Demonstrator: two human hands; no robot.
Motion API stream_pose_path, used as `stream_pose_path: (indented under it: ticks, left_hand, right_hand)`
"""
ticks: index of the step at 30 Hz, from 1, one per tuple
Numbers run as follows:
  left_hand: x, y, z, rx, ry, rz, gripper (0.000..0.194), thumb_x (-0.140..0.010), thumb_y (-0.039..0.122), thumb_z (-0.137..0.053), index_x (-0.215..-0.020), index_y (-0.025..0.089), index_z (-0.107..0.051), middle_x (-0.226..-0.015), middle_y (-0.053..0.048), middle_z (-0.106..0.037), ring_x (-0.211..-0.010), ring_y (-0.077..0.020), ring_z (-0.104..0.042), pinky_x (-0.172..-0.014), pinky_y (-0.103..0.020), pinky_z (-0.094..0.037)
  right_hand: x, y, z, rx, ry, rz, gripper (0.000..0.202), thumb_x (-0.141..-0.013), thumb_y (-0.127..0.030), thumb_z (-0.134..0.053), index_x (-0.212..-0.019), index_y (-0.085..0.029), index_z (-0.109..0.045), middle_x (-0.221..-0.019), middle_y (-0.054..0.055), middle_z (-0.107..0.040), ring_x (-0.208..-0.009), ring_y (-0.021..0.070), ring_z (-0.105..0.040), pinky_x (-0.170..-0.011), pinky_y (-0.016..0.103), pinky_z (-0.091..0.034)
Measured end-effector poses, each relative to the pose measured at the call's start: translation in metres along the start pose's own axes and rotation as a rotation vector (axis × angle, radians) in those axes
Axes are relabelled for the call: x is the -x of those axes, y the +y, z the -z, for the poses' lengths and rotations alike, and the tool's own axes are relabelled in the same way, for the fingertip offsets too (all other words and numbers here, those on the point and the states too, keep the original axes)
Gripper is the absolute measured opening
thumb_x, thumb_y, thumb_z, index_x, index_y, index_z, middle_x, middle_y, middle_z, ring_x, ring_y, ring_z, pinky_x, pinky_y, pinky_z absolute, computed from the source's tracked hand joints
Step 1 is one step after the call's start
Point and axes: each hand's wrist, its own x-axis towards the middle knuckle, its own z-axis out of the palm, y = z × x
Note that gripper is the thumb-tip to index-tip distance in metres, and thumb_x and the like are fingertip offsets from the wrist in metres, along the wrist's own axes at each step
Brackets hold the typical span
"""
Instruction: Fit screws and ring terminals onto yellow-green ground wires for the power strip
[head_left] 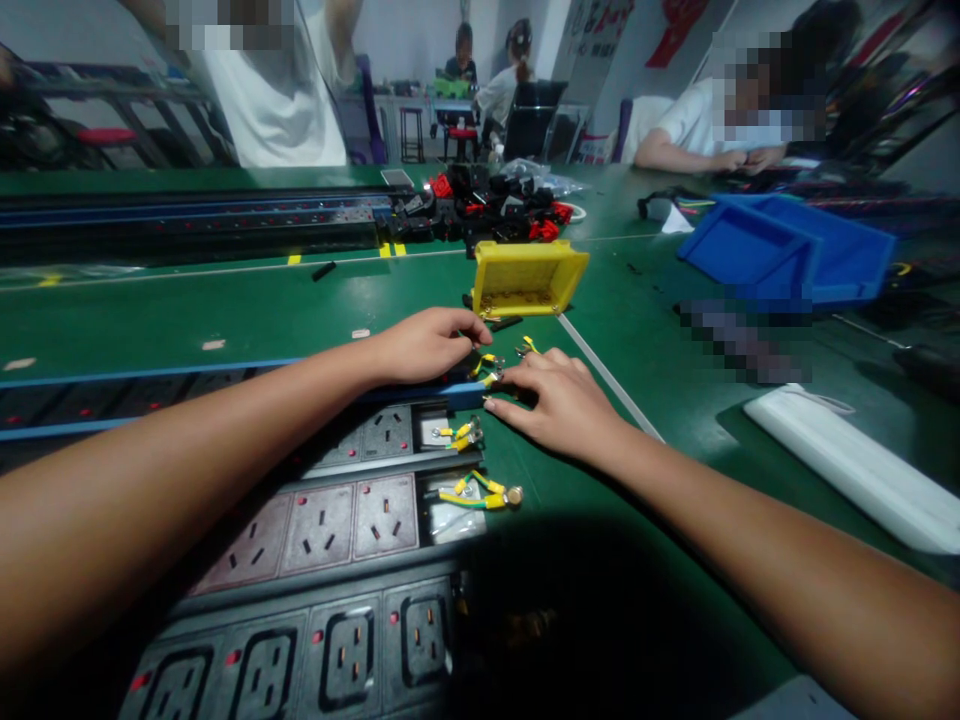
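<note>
Several long socket strips [386,510] lie side by side at the lower left, with yellow-green wires [480,495] and metal screws at their right ends. My left hand [431,345] reaches over the blue-edged strip [465,394], its fingers curled near the strip's end; what they hold, if anything, is hidden. My right hand [559,400] is just right of that end, thumb and index finger on either side of a small gap beside a yellow wire terminal [493,379]. Another yellow terminal [530,344] shows above its knuckles.
A yellow bin [531,280] lies beyond my hands. Blue bins [787,250] and a white bar-shaped object [855,470] are on the right. Black and red parts [495,205] are heaped farther back. People sit or stand behind the green table [637,290].
</note>
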Motion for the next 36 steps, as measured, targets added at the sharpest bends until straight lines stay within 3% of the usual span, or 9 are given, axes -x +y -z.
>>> stream_pose_path:
  ticks: [8,13,17,22,27,31,36]
  left_hand:
    - [-0.001,0.0,0.0,-0.009,-0.012,0.018,0.036,-0.08,0.019,-0.042,-0.106,0.014,-0.066,-0.104,-0.003,-0.069,-0.091,-0.0147,-0.061,-0.086,-0.024,-0.046]
    - [-0.001,0.0,0.0,-0.011,-0.017,0.001,0.035,-0.079,0.019,-0.042,-0.104,0.014,-0.066,-0.105,-0.003,-0.069,-0.093,-0.0144,-0.061,-0.088,-0.024,-0.046]
    - [-0.001,0.0,0.001,-0.019,-0.014,-0.007,0.035,-0.08,0.019,-0.042,-0.104,0.015,-0.066,-0.105,-0.002,-0.069,-0.091,-0.0138,-0.061,-0.087,-0.023,-0.046]
    - [0.0,0.002,0.001,-0.038,-0.035,0.038,0.036,-0.08,0.017,-0.042,-0.106,0.014,-0.066,-0.103,-0.002,-0.07,-0.091,-0.0142,-0.061,-0.084,-0.022,-0.046]
    - [0.001,0.002,0.001,-0.048,-0.029,0.009,0.034,-0.08,0.017,-0.042,-0.104,0.015,-0.067,-0.104,-0.001,-0.069,-0.092,-0.0138,-0.061,-0.087,-0.022,-0.045]
    - [0.001,0.001,0.001,-0.049,-0.044,0.033,0.036,-0.08,0.017,-0.043,-0.106,0.016,-0.067,-0.102,-0.002,-0.07,-0.091,-0.0146,-0.062,-0.085,-0.023,-0.045]
    - [0.0,0.002,0.001,-0.054,-0.051,0.037,0.036,-0.08,0.017,-0.043,-0.107,0.015,-0.068,-0.102,-0.003,-0.069,-0.094,-0.0165,-0.061,-0.087,-0.026,-0.045]
  right_hand:
    - [-0.003,0.006,0.005,0.012,-0.031,-0.005,0.02,-0.088,-0.029,-0.051,-0.09,-0.022,-0.069,-0.085,0.005,-0.065,-0.083,0.022,-0.051,-0.075,0.033,-0.035]
    - [0.0,0.008,0.003,-0.014,-0.041,0.095,0.034,-0.089,-0.043,-0.054,-0.116,-0.025,-0.066,-0.1,0.008,-0.062,-0.095,0.026,-0.05,-0.081,0.037,-0.035]
    - [0.0,0.004,0.0,-0.032,-0.049,0.094,0.028,-0.092,-0.042,-0.052,-0.107,-0.029,-0.071,-0.097,0.007,-0.063,-0.094,0.0245,-0.05,-0.081,0.036,-0.034]
    - [-0.001,0.004,0.003,0.017,-0.036,0.057,0.022,-0.091,-0.035,-0.051,-0.097,-0.023,-0.069,-0.091,0.006,-0.065,-0.089,0.0233,-0.052,-0.077,0.035,-0.034]
    - [0.0,0.013,0.014,0.085,0.026,0.007,0.026,-0.088,-0.035,-0.051,-0.105,-0.022,-0.066,-0.097,0.007,-0.066,-0.091,0.0252,-0.053,-0.077,0.036,-0.035]
    - [0.006,0.02,0.025,0.218,-0.075,0.042,0.023,-0.084,-0.035,-0.053,-0.097,-0.022,-0.067,-0.093,0.009,-0.064,-0.092,0.0279,-0.053,-0.074,0.038,-0.034]
    - [0.008,0.022,0.027,0.202,-0.155,0.075,0.016,-0.084,-0.029,-0.05,-0.085,-0.021,-0.063,-0.086,0.008,-0.062,-0.086,0.0251,-0.054,-0.072,0.036,-0.035]
